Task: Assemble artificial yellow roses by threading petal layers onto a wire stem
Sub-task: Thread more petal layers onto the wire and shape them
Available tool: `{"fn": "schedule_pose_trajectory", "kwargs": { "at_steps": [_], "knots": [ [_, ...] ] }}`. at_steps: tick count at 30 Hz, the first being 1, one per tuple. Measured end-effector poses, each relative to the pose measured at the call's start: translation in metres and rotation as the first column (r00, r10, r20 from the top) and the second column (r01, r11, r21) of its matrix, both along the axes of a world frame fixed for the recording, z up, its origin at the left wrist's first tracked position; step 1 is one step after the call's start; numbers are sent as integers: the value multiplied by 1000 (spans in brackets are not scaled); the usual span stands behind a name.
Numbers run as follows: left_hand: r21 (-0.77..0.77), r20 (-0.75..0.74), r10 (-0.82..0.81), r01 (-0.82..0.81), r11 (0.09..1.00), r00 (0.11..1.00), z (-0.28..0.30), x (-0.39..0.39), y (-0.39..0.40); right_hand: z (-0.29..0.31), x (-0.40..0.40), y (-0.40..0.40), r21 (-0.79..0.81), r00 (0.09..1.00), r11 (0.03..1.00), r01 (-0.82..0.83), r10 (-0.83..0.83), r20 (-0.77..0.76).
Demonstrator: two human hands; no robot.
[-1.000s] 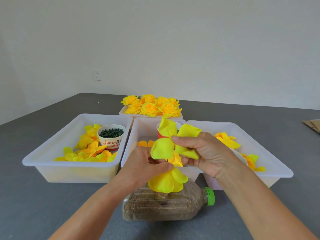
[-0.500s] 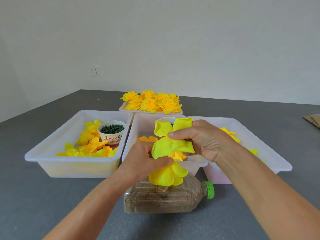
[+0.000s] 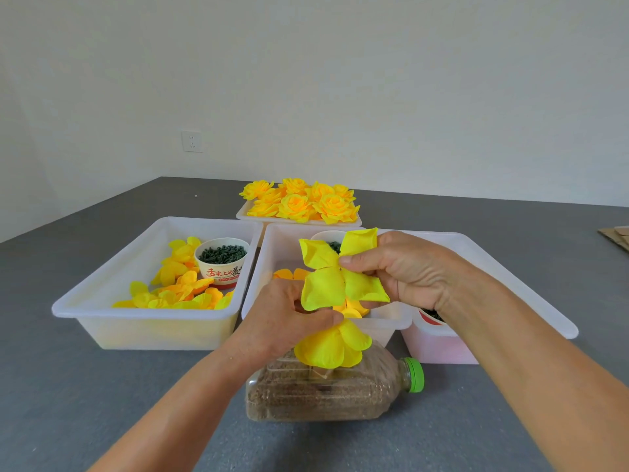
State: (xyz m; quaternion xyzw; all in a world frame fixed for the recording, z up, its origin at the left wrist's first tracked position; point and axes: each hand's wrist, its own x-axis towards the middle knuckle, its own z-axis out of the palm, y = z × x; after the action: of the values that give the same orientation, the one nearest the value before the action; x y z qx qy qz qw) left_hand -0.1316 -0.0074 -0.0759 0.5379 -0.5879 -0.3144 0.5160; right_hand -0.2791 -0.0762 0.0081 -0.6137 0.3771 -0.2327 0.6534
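Observation:
A four-lobed yellow petal layer (image 3: 328,277) is spread flat in front of me, pinched at its centre by my right hand (image 3: 405,270). Just below it, my left hand (image 3: 282,318) grips a partly built yellow rose (image 3: 335,344), whose petals hang down under the fingers. Orange-yellow inner petals (image 3: 352,308) show between the two layers. The wire stem is hidden by petals and fingers. Both hands hover above a sand-filled plastic bottle (image 3: 326,390) lying on its side with a green cap.
Three white bins stand side by side: the left bin (image 3: 102,301) with loose petals and a paper cup of green pieces (image 3: 223,260), the middle bin (image 3: 272,240), the right bin (image 3: 510,284). A tray of finished roses (image 3: 301,202) sits behind. Cardboard lies at the far right.
My right hand has turned the petal layer flatter and lowered it closer to the rose in my left hand. The camera has tilted, shifting the scene slightly.

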Motion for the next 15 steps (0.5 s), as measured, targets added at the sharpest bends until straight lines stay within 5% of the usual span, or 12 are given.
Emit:
{"fn": "schedule_pose_trajectory", "kwargs": {
  "at_steps": [15],
  "knots": [
    [0, 31, 25, -25, 1000, 999, 2, -2, 0, -1, 2, -3, -55, 999, 998, 27, -29, -42]
  ]
}}
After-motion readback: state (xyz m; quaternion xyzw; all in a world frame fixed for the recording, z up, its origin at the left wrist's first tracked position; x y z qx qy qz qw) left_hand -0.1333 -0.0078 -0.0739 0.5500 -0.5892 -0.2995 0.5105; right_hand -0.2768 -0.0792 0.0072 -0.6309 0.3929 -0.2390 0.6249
